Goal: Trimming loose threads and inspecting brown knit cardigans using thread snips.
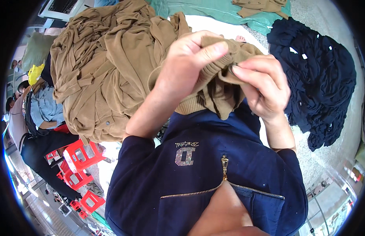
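Observation:
A brown knit cardigan (226, 97) with ribbed edges is bunched up in front of my chest, between both hands. My left hand (184, 61) is closed round its ribbed part, with the thumb lying on top of the fabric. On the other side, my right hand (265, 80) pinches the cardigan's edge between thumb and fingers. A small dark round thing, which looks like a button (232, 67), shows at those fingertips. Folds hide the fingers of my left hand in part. The cardigan's lower part hangs down toward my lap.
A large heap of brown knit garments (108, 63) rises at the left. Dark navy garments (314, 78) are piled at the right. Green sheeting (206, 8) with another brown garment (261, 6) lies beyond. Red plastic stools (82, 155) and another person (19, 122) are far left.

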Tool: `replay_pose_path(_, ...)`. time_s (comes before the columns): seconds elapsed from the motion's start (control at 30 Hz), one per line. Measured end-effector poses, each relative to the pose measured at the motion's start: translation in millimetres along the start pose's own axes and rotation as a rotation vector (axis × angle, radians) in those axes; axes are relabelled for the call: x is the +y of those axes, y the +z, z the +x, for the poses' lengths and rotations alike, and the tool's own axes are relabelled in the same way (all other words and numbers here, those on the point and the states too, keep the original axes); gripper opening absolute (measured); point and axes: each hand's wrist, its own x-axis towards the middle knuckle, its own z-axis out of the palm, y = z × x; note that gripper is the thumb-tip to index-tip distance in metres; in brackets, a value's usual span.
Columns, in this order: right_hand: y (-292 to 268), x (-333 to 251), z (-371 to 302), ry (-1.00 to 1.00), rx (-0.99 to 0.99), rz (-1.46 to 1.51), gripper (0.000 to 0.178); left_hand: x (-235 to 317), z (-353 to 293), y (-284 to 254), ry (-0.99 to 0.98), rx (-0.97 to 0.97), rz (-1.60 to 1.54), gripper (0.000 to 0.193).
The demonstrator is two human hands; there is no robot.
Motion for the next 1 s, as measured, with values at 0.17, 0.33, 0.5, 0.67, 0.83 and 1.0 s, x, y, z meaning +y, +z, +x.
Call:
replay_pose_path(0.17,27,15,-2,0.1,0.125,0.029,0.018,-5,3,-11,0.154,0.066,0.286,0.018)
replay_pose_path(0.33,44,12,5,0.154,0.077,0.116,0.018,8,-4,-25,0.383,-0.019,0.812,0.021)
replay_pose_path(0.5,57,18,-7,0.32,-0.055,0.39,0.024,5,-10,-44,0.379,-0.27,0.827,0.022)
replay_pose_path(0.67,59,10,11,0.6,0.004,0.808,0.037,21,-18,-40,0.461,-0.302,0.985,0.022)
replay_pose_path(0.83,67,26,3,0.649,-0.101,0.618,0.031,24,-11,-47,0.38,-0.252,1.016,0.028)
replay_pose_path(1.0,69,31,-3,0.654,-0.04,0.698,0.026,29,-4,-46,0.326,-0.261,1.058,0.032)
